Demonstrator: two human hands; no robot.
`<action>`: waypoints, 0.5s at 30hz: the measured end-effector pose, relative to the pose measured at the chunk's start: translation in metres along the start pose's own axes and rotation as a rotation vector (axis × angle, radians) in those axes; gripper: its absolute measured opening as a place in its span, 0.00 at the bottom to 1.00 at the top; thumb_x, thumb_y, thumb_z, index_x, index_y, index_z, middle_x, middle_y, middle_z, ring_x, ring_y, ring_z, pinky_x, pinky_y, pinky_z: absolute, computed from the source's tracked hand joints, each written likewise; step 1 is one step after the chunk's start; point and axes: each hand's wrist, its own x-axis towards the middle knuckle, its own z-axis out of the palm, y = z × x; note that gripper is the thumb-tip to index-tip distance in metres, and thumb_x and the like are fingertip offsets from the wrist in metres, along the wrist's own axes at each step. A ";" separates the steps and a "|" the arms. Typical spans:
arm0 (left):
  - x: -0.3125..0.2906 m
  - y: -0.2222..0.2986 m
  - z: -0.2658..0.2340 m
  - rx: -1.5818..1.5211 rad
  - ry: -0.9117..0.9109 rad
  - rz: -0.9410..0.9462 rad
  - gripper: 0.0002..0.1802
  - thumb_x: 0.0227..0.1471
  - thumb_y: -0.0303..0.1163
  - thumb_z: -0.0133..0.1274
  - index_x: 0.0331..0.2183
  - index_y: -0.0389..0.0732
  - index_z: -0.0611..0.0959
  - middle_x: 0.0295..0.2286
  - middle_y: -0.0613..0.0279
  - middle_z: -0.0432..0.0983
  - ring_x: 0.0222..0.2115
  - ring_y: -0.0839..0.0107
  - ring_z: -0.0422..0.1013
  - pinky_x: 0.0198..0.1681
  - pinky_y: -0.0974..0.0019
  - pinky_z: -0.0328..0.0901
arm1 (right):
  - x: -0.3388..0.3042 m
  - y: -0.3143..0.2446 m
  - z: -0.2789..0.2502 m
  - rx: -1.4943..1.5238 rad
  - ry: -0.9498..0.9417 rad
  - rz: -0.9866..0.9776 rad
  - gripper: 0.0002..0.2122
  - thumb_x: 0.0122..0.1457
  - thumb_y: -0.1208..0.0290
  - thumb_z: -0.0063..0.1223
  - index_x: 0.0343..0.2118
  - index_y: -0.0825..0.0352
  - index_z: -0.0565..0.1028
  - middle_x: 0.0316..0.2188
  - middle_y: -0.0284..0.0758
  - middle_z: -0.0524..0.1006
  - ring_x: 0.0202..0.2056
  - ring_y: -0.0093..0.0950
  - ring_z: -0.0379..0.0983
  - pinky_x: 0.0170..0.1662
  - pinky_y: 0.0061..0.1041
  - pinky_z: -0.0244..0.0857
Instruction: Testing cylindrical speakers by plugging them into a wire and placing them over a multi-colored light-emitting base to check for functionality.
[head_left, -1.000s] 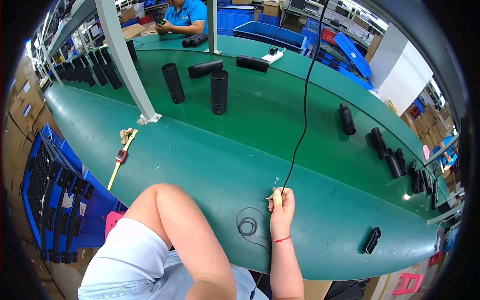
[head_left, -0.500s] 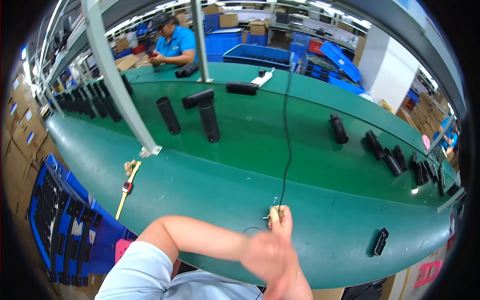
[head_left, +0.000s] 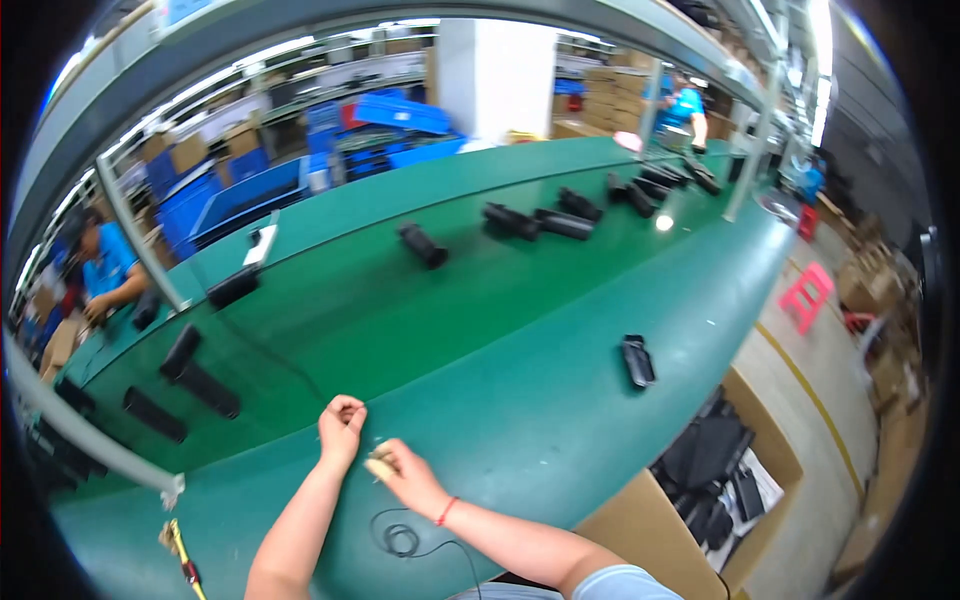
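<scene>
My left hand (head_left: 342, 425) is closed in a pinch at the near edge of the green belt. A black cord (head_left: 285, 365) runs down to its fingers from the upper left. Just to the right, my right hand (head_left: 405, 475) is also closed, its fingertips wearing pale yellow finger cots (head_left: 380, 464). Whatever sits between those fingertips is too small to name. A thin black wire (head_left: 402, 541) lies in a loop on the green table (head_left: 500, 470) below the right hand. Further right on the table lies a black plastic housing (head_left: 637, 362).
Black cylinders (head_left: 565, 223) lie scattered along the green belt (head_left: 400, 320). At the lower left is a yellow-strapped watch (head_left: 187, 568). An open cardboard box (head_left: 770, 500) of black parts stands below the table's right edge. One person (head_left: 112, 262) works across the belt.
The view has swung to the right, bringing the cardboard box into sight. My left hand, blurred across the right forearm before, is now beside the right hand at the cord.
</scene>
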 end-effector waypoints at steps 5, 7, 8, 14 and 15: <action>-0.003 0.014 0.014 0.246 0.031 0.221 0.12 0.38 0.23 0.50 0.31 0.37 0.72 0.30 0.57 0.69 0.30 0.68 0.66 0.35 0.69 0.62 | -0.004 -0.014 -0.007 -0.051 -0.056 0.009 0.11 0.49 0.74 0.53 0.34 0.65 0.64 0.20 0.29 0.66 0.20 0.20 0.61 0.25 0.18 0.57; -0.002 0.016 0.017 0.316 0.088 0.287 0.13 0.38 0.24 0.50 0.32 0.37 0.72 0.31 0.56 0.69 0.31 0.66 0.66 0.37 0.68 0.61 | -0.003 -0.015 -0.009 -0.045 -0.078 -0.007 0.12 0.48 0.75 0.54 0.34 0.65 0.64 0.20 0.28 0.65 0.20 0.19 0.60 0.25 0.18 0.56; 0.000 0.017 0.021 0.376 0.101 0.311 0.13 0.37 0.25 0.50 0.32 0.37 0.72 0.32 0.56 0.68 0.32 0.64 0.66 0.39 0.65 0.60 | -0.001 -0.014 -0.010 -0.057 -0.085 -0.012 0.12 0.47 0.75 0.54 0.34 0.65 0.64 0.20 0.28 0.65 0.20 0.19 0.59 0.26 0.18 0.56; -0.006 0.015 0.029 0.648 0.148 0.341 0.17 0.37 0.31 0.51 0.33 0.37 0.72 0.36 0.54 0.67 0.38 0.58 0.63 0.48 0.54 0.53 | -0.003 -0.004 -0.007 -0.103 -0.091 -0.058 0.13 0.46 0.78 0.53 0.35 0.65 0.64 0.21 0.27 0.64 0.21 0.18 0.58 0.26 0.17 0.55; -0.007 0.014 0.029 0.690 0.151 0.329 0.17 0.37 0.33 0.51 0.34 0.37 0.72 0.36 0.54 0.66 0.39 0.58 0.63 0.49 0.51 0.52 | -0.003 -0.003 -0.007 -0.109 -0.078 -0.080 0.13 0.46 0.78 0.53 0.35 0.65 0.64 0.21 0.27 0.64 0.21 0.18 0.57 0.26 0.16 0.54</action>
